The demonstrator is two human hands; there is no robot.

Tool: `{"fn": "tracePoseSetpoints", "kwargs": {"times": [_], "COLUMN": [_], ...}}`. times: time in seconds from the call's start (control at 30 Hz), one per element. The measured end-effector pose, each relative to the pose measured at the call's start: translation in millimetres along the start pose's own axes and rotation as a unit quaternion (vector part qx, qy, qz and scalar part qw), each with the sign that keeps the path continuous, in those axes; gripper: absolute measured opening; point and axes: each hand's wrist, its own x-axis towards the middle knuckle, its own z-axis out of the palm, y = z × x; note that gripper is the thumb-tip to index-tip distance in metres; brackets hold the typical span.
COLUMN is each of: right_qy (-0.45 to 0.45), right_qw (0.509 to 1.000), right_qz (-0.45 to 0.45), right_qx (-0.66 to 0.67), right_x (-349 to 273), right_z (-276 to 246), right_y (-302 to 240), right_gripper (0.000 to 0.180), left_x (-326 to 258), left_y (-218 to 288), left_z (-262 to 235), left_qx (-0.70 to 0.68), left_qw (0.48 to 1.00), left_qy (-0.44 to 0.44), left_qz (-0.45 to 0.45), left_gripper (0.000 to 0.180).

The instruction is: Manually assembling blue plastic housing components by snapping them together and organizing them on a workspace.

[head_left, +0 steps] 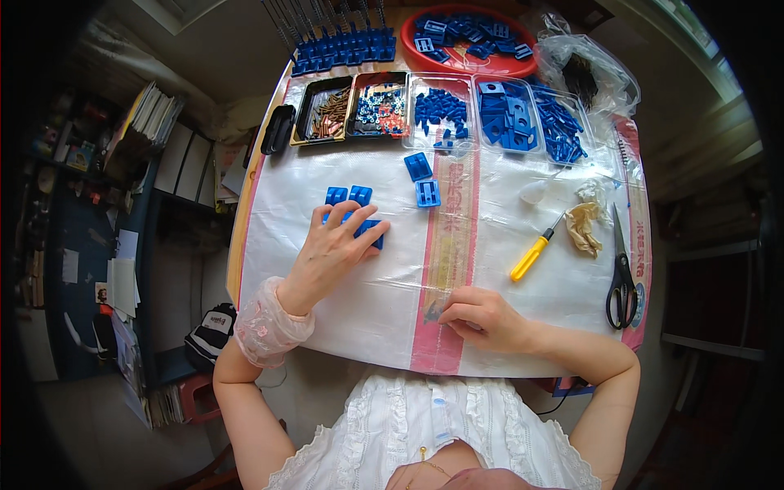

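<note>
A small group of blue plastic blocks (360,194) lies left of the table's middle. Over it my left hand (327,251) rests with fingers spread, the tips touching the blocks and partly hiding them. My right hand (483,319) lies near the front edge by the pink stripe, its fingers curled and thumb against them; anything in the pinch is too small or hidden to make out. Two more blue blocks, one (418,167) solid-looking and one (428,193) with slots showing, sit farther back between the hands and the trays.
Along the back stand trays of screws (331,113), small mixed parts (379,110) and blue pieces (441,108). Behind are a red basin (406,41) and upright rods in blue bases (345,51). At right lie a yellow screwdriver (529,260), crumpled paper (583,228) and black scissors (621,282).
</note>
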Motion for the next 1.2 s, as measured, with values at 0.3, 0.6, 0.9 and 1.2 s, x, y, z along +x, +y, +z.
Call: {"fn": "tracePoseSetpoints", "kwargs": {"times": [0.3,0.6,0.9,1.2], "right_qy": [-0.001,0.005,0.001,-0.007], "right_qw": [1.0,1.0,1.0,1.0], "right_qz": [0.002,-0.006,-0.002,0.015], "right_qx": [0.007,0.005,0.008,0.008], "right_x": [1,0,-1,0], "right_z": [1,1,0,0], "right_y": [1,2,2,-1], "right_gripper": [0.021,0.022,0.022,0.02], "left_x": [36,84,72,77], "left_y": [6,8,-17,-23], "left_z": [0,28,19,-7], "left_qx": [-0.083,-0.143,-0.658,-0.426], "left_qw": [0.993,0.987,0.725,0.89], "left_qy": [0.083,0.074,-0.043,-0.038], "left_qz": [0.032,-0.023,-0.2,-0.158], "left_gripper": [0.046,0.025,0.025,0.022]}}
